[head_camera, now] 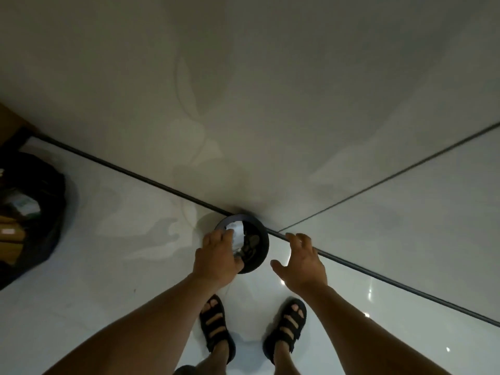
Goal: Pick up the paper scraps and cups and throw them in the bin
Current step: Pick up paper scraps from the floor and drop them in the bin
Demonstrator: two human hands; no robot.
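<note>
A small round black bin (263, 236) stands on the glossy white floor in the corner where two walls meet. My left hand (216, 259) is over its near left rim and holds a white paper scrap (237, 235) above the opening. Crumpled scraps lie inside the bin (251, 246). My right hand (301, 262) hovers to the right of the bin with fingers spread and holds nothing.
A black bag (40, 212) with cardboard and packaging inside sits on the floor at the far left. My two feet in black sandals (216, 328) stand just behind the bin. Walls close off the space beyond the bin.
</note>
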